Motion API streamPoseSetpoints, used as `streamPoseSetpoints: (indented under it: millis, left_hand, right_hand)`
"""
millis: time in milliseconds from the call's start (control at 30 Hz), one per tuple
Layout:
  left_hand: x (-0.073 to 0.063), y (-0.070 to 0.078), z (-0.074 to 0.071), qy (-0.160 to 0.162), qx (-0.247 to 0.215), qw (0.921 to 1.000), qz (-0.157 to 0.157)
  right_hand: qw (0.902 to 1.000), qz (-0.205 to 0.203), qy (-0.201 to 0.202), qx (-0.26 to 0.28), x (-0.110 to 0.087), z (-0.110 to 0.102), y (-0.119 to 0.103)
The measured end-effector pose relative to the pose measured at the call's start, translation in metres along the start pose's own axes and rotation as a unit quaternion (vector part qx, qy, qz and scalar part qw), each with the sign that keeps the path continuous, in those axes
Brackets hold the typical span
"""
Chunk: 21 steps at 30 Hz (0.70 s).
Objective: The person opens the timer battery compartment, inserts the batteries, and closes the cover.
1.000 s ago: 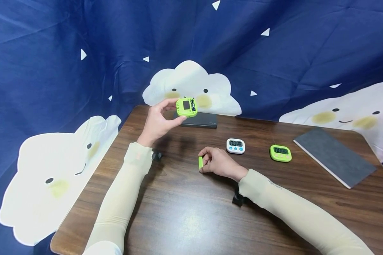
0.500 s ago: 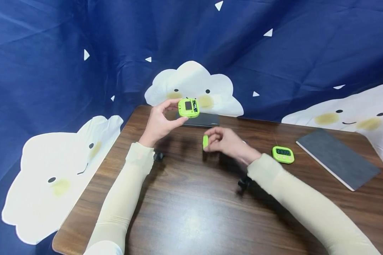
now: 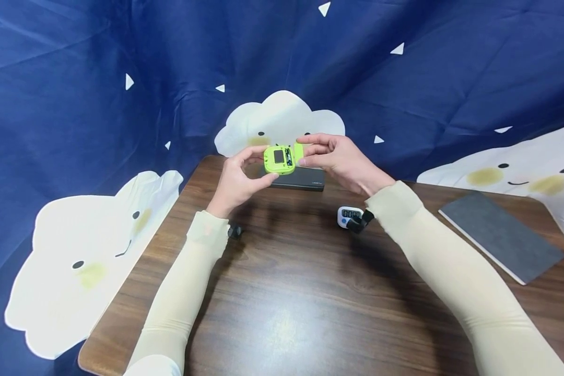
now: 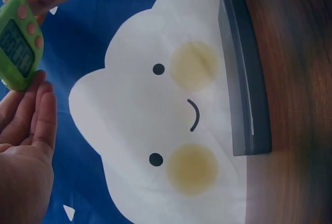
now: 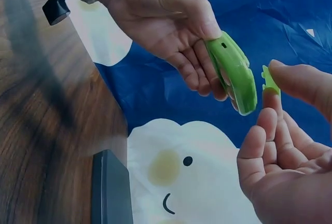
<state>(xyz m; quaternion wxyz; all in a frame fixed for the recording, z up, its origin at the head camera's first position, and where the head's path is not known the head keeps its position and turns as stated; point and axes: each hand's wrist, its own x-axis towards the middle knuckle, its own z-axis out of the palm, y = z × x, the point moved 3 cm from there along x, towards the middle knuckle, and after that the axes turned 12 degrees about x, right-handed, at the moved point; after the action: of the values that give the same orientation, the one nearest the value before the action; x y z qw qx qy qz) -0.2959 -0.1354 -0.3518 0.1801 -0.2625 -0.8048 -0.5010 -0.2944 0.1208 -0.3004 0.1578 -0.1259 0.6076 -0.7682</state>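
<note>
My left hand (image 3: 237,180) holds a green digital timer (image 3: 273,162) by its edge above the table, its back toward the head camera. The battery slot on that back lies uncovered. In the left wrist view the timer's (image 4: 21,53) screen and pink buttons show. Between thumb and fingers my right hand (image 3: 340,159) pinches a small green battery cover (image 3: 298,152). Seen from the right wrist, the cover (image 5: 269,80) is close beside the timer (image 5: 236,76), with a narrow gap between them.
A dark box (image 3: 301,179) lies at the table's back edge, behind the hands. Under the right wrist sits a white timer (image 3: 345,215), partly hidden by the black wrist camera. A grey notebook (image 3: 500,235) lies on the right. The second green timer is hidden behind the right sleeve.
My right hand has risen from low over the table, bringing the battery cover up beside the timer. The left hand has stayed nearly still. The right sleeve now covers the other green timer.
</note>
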Motion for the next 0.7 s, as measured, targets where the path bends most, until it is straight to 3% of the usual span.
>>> streamPoseSetpoints:
  millis: [133, 367, 700]
  left_hand:
    - [-0.0004, 0.0005, 0.0027, -0.002, 0.000, 1.0000, 0.005]
    - [-0.0007, 0.0009, 0.0042, 0.000, -0.001, 0.9999, 0.013]
    - [-0.0025, 0.0012, 0.0053, -0.002, 0.002, 1.0000, 0.004]
  right_hand:
    - [0.9999, -0.002, -0.010, -0.006, 0.0015, 0.0053, 0.0016]
    - [0.9978, -0.023, -0.003, -0.063, 0.0008, 0.0055, 0.0021]
    - [0.9926, -0.033, 0.003, -0.116, 0.0003, 0.0061, 0.0022]
